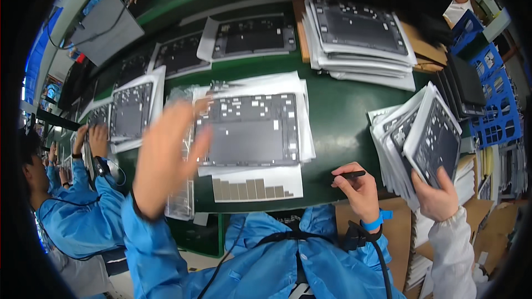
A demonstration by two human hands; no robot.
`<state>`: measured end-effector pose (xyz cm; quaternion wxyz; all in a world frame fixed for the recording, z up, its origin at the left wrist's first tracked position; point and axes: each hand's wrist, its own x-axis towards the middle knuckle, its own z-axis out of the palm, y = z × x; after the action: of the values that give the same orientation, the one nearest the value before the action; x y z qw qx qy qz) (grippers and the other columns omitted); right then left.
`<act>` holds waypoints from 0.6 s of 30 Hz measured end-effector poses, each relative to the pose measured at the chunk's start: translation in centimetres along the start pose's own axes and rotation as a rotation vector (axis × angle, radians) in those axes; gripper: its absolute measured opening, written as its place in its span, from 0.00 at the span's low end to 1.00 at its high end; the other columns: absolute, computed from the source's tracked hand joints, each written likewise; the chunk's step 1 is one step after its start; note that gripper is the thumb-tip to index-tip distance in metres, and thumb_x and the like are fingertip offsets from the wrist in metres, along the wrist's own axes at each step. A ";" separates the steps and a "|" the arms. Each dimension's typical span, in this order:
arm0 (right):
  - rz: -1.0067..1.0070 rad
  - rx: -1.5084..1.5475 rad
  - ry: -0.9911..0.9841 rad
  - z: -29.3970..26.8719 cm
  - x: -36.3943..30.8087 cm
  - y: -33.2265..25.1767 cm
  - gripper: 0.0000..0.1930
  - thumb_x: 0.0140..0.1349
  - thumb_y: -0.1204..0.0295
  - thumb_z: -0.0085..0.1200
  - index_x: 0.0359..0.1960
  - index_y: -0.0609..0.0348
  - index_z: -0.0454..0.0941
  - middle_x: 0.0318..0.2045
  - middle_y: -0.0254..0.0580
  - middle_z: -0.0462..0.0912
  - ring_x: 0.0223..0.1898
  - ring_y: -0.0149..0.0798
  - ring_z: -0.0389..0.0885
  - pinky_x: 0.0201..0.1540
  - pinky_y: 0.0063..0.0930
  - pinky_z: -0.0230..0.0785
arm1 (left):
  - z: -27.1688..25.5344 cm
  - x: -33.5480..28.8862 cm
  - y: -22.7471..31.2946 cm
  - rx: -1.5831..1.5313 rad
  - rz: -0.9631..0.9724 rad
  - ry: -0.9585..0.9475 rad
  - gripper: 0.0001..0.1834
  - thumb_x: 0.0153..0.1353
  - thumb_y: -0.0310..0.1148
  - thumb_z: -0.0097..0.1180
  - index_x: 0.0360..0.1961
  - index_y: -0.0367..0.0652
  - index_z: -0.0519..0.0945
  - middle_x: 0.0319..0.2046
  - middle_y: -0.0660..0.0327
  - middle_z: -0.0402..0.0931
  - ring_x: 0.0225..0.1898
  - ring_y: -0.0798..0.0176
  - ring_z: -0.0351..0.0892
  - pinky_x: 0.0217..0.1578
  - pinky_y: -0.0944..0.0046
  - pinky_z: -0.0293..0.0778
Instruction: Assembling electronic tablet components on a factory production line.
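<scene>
A dark tablet-sized panel (249, 138) dotted with small white patches lies on white sheets on the green table before me. My left hand (169, 158) is raised at its left edge, blurred, thumb apart from the fingers, with nothing seen in it; I cannot tell whether it touches the panel. Near the table's front edge, right of the panel, my right hand (359, 191) is closed around a slim black pen-shaped tool (351, 175). Between me and the panel lies a white sheet with grey-brown strips (249, 189) of stepped lengths.
Similar panels (255, 36) lie along the back and left. A tall stack (363, 69) stands back right. At right, another person's white-sleeved hand (438, 196) grips a panel (440, 144) by a leaning stack. A clear plastic tray (180, 202) lies left; a co-worker in blue (83, 216) works beyond.
</scene>
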<state>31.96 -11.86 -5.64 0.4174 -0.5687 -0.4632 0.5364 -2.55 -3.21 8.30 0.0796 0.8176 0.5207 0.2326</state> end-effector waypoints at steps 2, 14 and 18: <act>0.017 0.081 0.008 1.2 -1.2 0.8 0.09 0.65 0.78 0.61 0.46 0.67 0.81 0.40 0.41 0.85 0.39 0.31 0.84 0.46 0.23 0.78 | 0.7 -7.0 3.7 -0.031 0.002 -0.222 0.23 0.60 0.34 0.63 0.57 0.44 0.79 0.43 0.53 0.79 0.46 0.48 0.79 0.49 0.50 0.74; 0.080 0.176 0.106 5.5 -3.8 3.6 0.10 0.66 0.78 0.60 0.46 0.70 0.81 0.41 0.45 0.86 0.41 0.36 0.87 0.45 0.25 0.81 | 16.0 -16.4 4.8 0.003 0.046 -0.291 0.39 0.56 0.51 0.65 0.70 0.64 0.69 0.75 0.50 0.52 0.76 0.37 0.44 0.71 0.25 0.37; 0.079 0.137 0.135 6.5 -3.7 3.2 0.09 0.66 0.78 0.61 0.46 0.70 0.81 0.40 0.45 0.86 0.39 0.36 0.88 0.44 0.25 0.80 | 15.9 -16.5 4.6 -0.021 0.036 -0.326 0.38 0.56 0.48 0.65 0.69 0.63 0.70 0.75 0.51 0.52 0.76 0.37 0.43 0.71 0.25 0.36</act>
<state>25.77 -16.31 -8.43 0.4643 -0.5914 -0.3734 0.5433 2.81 -18.10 -8.91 0.1676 0.8528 0.4837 0.1037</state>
